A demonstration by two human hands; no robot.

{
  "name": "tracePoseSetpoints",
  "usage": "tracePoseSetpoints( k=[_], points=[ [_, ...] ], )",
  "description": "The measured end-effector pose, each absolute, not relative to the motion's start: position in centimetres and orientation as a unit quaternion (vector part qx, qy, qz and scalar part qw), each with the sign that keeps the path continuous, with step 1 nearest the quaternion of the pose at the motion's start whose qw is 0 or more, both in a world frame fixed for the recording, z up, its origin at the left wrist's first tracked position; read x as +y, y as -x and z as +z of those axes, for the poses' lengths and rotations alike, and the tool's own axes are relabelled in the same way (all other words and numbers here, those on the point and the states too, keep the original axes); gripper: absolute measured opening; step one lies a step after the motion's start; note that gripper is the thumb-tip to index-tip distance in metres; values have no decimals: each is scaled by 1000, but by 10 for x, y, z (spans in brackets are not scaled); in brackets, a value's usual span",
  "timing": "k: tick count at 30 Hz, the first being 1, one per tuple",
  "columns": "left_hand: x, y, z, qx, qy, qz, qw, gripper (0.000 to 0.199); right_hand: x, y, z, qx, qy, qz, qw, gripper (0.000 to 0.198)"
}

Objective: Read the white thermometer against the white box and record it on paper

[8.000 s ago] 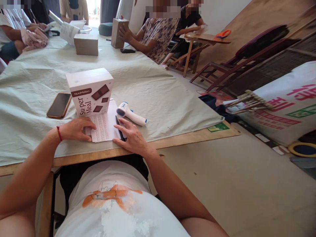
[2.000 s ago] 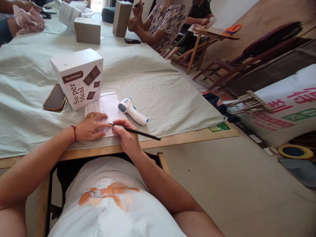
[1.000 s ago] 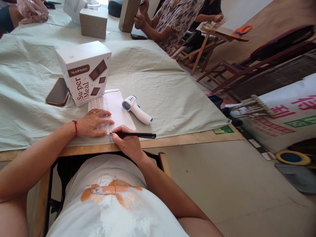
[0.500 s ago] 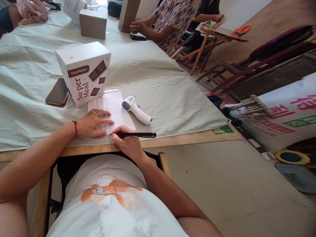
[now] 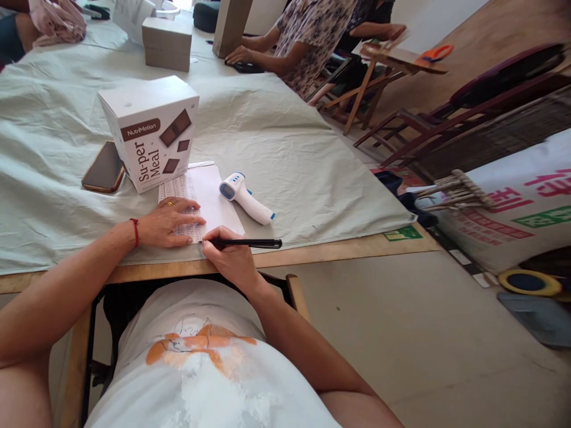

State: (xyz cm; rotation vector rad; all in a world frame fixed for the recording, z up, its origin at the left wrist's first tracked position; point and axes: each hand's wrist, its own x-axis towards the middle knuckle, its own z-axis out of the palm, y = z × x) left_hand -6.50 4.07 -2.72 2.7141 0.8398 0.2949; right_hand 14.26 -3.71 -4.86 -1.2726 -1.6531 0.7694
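My left hand (image 5: 172, 223) lies flat with its fingers apart on a sheet covered in small dense marks (image 5: 173, 189). Closed round a black pen (image 5: 254, 243), my right hand (image 5: 229, 255) rests at the paper's near edge; the tip is by the sheet and hard to make out. A blank white paper (image 5: 209, 187) lies beside the marked one. Just right of it is a white and blue infrared thermometer (image 5: 245, 199). Behind my left hand stands a white NutriMotion box (image 5: 151, 131), and left of that lies a phone (image 5: 103, 167).
A pale green cloth (image 5: 285, 172) covers the table, whose wooden edge (image 5: 339, 251) runs in front of me. Farther back are a cardboard box (image 5: 167, 47) and a post (image 5: 231, 27). A person in a patterned shirt (image 5: 314, 30) sits across. Chairs (image 5: 414, 131) stand at right.
Across the table, the other person's hands have come down onto the dark object on the cloth. My own hands and the pen look the same.
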Motion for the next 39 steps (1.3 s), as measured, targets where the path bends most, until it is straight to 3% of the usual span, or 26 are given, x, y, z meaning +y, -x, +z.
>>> tracePoseSetpoints(
  k=[39],
  points=[
    [41,65,-25,282,-945,90,139,47,-34,-148,-51,-662,511,320,445,10]
  ],
)
